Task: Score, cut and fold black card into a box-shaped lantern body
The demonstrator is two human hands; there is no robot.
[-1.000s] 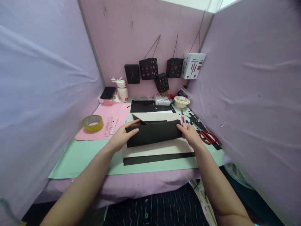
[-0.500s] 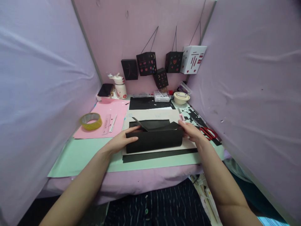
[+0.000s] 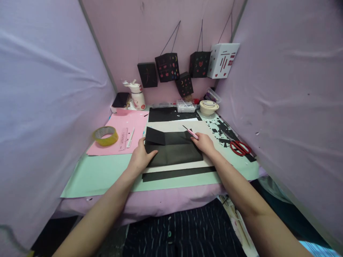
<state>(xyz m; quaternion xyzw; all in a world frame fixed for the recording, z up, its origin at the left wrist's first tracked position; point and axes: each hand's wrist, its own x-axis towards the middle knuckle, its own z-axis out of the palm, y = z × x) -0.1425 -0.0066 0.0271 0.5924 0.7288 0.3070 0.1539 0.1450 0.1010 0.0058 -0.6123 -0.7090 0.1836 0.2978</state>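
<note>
The fingers of our left hand (image 3: 139, 156) wrap the left edge of a folded, matte black paper sheet (image 3: 177, 153), thumb parted and flat on top; their tips are hidden, so we cannot tell whether they pinch it. Our right hand (image 3: 205, 144) pinches a slim, pink-handled tool (image 3: 192, 134), its thin dark tip pointing away from us over the sheet.

The sheet lies on a flat off-white board (image 3: 174, 125), one flap folded up at its far left. A long black paper strip (image 3: 177, 174) shows along the board's near edge, on our pale green-covered worktop (image 3: 107, 175). Lilac cloth (image 3: 160, 203) hangs from the front.

To our left, a pink rectangular sheet (image 3: 134, 119) carries a roll of yellow tape (image 3: 106, 140). To our right, red-handled scissors (image 3: 240, 148) lie among black paper scraps (image 3: 223, 129), with a round cream bowl (image 3: 209, 107) behind.

Draped pale lilac fabric walls us in at left (image 3: 48, 89) and right (image 3: 289, 89). Against the pink back wall (image 3: 118, 35) hang four black paper boxes (image 3: 167, 67) and one white paper box (image 3: 223, 61).
</note>
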